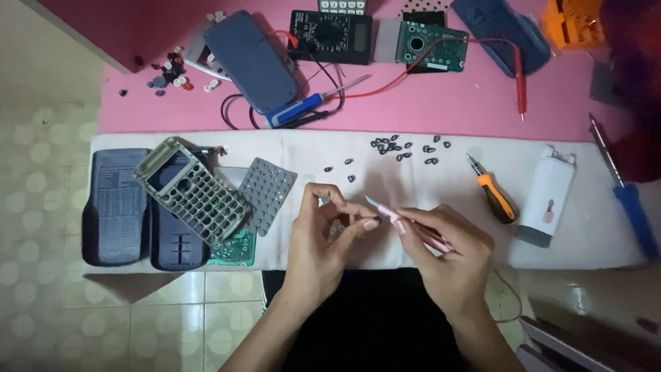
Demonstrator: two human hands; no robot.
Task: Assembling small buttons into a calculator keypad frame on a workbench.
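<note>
White cloth [413, 186], slim pink tweezers [406, 224], pointed tips

Pink table [447, 103], white cloth [413, 151] along near edge; calculator shells [113, 207] left, screwdriver [492, 193] right, small black keys [406, 148] mid-cloth.

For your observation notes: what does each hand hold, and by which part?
The right hand grips pink tweezers around their rear half. The left hand pinches a tiny dark key between thumb and fingertip.

Head-worn view, steeply down over worktable [482, 103]
</note>
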